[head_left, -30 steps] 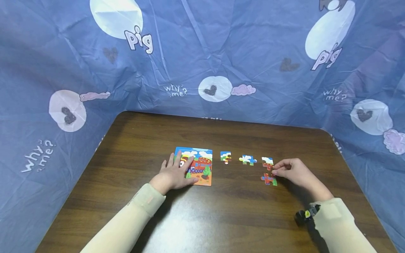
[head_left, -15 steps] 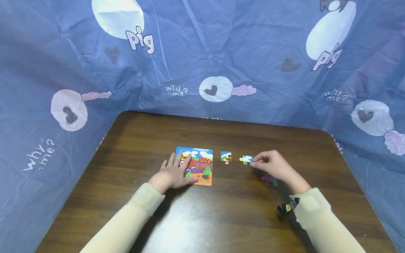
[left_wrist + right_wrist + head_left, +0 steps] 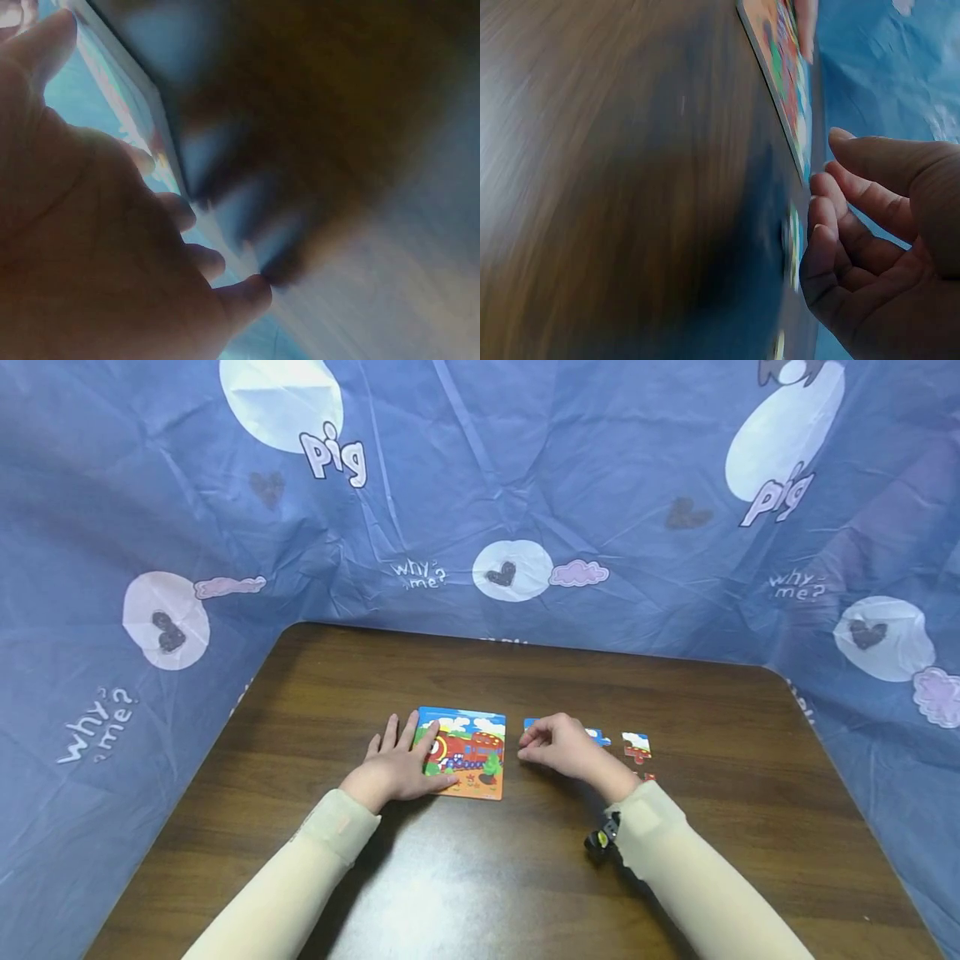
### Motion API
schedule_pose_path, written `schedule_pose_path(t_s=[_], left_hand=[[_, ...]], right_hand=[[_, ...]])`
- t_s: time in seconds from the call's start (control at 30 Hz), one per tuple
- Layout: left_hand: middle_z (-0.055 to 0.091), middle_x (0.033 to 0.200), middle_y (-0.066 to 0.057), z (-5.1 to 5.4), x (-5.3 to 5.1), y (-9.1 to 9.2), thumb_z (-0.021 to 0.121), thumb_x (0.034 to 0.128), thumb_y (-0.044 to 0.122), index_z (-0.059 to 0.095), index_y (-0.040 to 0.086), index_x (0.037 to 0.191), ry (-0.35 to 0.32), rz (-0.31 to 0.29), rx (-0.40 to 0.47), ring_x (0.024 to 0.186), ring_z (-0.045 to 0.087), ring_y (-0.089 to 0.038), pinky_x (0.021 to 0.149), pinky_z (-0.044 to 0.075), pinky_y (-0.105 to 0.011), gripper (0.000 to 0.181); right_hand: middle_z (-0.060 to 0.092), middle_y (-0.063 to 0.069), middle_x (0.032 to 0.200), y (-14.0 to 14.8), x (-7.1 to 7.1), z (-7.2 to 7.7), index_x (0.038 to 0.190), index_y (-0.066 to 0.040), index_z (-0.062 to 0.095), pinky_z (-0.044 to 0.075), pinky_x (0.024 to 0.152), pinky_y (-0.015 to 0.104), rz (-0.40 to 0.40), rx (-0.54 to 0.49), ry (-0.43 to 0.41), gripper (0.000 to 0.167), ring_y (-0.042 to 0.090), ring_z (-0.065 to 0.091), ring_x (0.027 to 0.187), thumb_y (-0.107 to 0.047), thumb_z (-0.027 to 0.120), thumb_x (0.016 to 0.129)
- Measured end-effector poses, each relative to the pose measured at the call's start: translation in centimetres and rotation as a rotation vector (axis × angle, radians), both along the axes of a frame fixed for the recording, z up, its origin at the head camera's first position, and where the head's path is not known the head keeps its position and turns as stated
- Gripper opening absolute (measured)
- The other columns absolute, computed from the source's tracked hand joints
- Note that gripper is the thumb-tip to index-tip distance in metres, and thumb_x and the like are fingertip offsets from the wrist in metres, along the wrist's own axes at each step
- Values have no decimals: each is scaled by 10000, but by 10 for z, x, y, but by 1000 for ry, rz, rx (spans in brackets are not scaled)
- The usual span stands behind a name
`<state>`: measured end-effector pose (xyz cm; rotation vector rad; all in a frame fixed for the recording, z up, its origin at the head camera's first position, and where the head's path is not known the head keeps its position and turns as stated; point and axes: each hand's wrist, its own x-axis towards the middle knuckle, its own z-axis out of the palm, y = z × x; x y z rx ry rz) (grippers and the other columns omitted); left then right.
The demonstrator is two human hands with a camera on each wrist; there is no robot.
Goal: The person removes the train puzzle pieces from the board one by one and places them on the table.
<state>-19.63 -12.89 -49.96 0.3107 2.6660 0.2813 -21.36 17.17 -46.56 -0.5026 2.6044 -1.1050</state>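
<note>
A colourful train jigsaw puzzle (image 3: 480, 745) lies flat on the wooden table. My left hand (image 3: 396, 768) rests at its left side, fingers spread, with fingertips over the picture; the left wrist view shows this hand (image 3: 97, 202) along the puzzle's edge. Just right of the puzzle is my right hand (image 3: 566, 748), thumb and fingers loosely bent. Nothing shows between the fingers of that hand (image 3: 885, 225) in the right wrist view. Loose puzzle pieces lie about it: two are partly hidden behind the hand, and a white-and-red puzzle piece (image 3: 637, 746) sits to its right.
Another red puzzle piece (image 3: 647, 776) is mostly covered by the right forearm. The brown table (image 3: 465, 868) spreads in front, with glare near its front. A blue printed cloth (image 3: 420, 485) hangs behind and at both sides. A small black device (image 3: 602, 838) is strapped on the right wrist.
My right hand has moved left from the far-right pieces, past the middle ones, to beside the puzzle. My left hand has slid slightly left, uncovering more of the train picture.
</note>
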Motion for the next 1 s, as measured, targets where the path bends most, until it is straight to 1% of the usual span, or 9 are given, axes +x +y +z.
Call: schedule_pose_path(t_s=[0.07, 0.17, 0.3, 0.47, 0.57, 0.67, 0.73, 0.87, 1.0], left_hand=[[-148, 1681, -98, 1, 1, 0, 413, 829, 895, 32, 302, 1650, -5, 4, -3, 1494, -164, -426, 1150, 41, -653, 1082], [-138, 1683, -101, 1, 2, 0, 387, 827, 906, 29, 306, 1650, -4, 5, -11, 1498, -153, -425, 1150, 28, -651, 1079], [-141, 1683, -102, 1, 3, 0, 356, 824, 917, 13, 310, 1647, -12, 4, -23, 1502, -123, -434, 1151, 21, -648, 1080], [-144, 1683, -101, 0, 3, -1, 349, 822, 920, 5, 310, 1646, -17, 4, -44, 1504, -105, -441, 1151, 23, -648, 1081], [-151, 1682, -97, 0, 2, -1, 357, 817, 922, -3, 314, 1644, -21, 4, -50, 1504, -112, -438, 1152, 22, -647, 1087], [-167, 1678, -92, -1, 1, 0, 347, 809, 932, -21, 322, 1640, -26, 4, -62, 1504, -116, -433, 1153, 25, -644, 1094], [-181, 1674, -89, -2, 1, 0, 336, 801, 941, -36, 328, 1635, -33, 5, -71, 1504, -123, -427, 1155, 24, -640, 1100], [-194, 1671, -81, -1, 1, 0, 338, 798, 943, -48, 329, 1633, -50, 11, -75, 1503, -140, -417, 1157, 16, -634, 1106], [-190, 1672, -81, 2, 2, 1, 386, 824, 908, -29, 314, 1638, -66, 21, -51, 1501, -151, -417, 1154, -1, -637, 1089]], right_hand=[[671, -44, 809, -16, -3, -1, 954, -65, 767, 515, 650, 311, 19, 32, 8, 114, 130, 612, 722, -136, 820, 882], [655, -36, 823, -37, -8, 2, 996, -43, 758, 506, 663, 303, 49, 65, 4, 174, 132, 591, 727, -144, 831, 875], [653, -26, 844, -59, -15, 4, 1021, -41, 754, 499, 695, 304, 96, 76, -1, 225, 137, 579, 751, -171, 847, 863], [665, -10, 903, -78, -23, -3, 1074, -51, 746, 501, 762, 315, 129, 143, 21, 354, 128, 586, 815, -254, 888, 820], [648, 12, 967, -86, -23, -4, 1141, -53, 725, 496, 815, 339, 130, 198, 27, 446, 150, 583, 888, -286, 900, 804], [622, 37, 1010, -92, -23, -3, 1189, -62, 700, 499, 824, 354, 125, 231, 15, 510, 176, 573, 926, -305, 907, 791], [617, 51, 1017, -94, -23, -3, 1202, -65, 693, 502, 812, 358, 122, 237, 6, 521, 187, 571, 926, -299, 909, 790], [618, 43, 1006, -98, -25, -2, 1190, -76, 700, 501, 799, 352, 107, 229, -27, 464, 186, 575, 909, -257, 896, 811], [611, 32, 992, -98, -26, -2, 1175, -91, 704, 495, 807, 348, 84, 222, -59, 408, 185, 573, 903, -223, 880, 831]])
